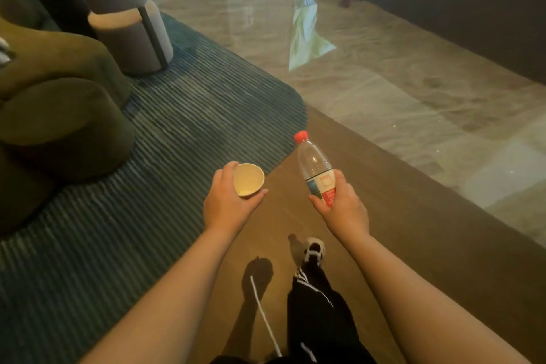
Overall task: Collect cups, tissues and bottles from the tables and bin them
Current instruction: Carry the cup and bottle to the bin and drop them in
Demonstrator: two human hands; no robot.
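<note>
My left hand (227, 201) grips a small empty paper cup (248, 179), its open mouth tilted toward me. In my right hand (344, 207) is a clear plastic bottle (316, 168) with a red cap and a red and white label, held by its lower part with the cap pointing up and away. Both hands are held out in front of me above a brown floor. No bin and no tissue appear in view.
A ribbed blue-green rug (183, 115) covers the floor at left. Olive-green upholstered seats (59, 115) and a beige round stool (130, 32) stand on it. Glossy stone floor (399, 91) stretches ahead and right. My leg and shoe (314, 250) are below.
</note>
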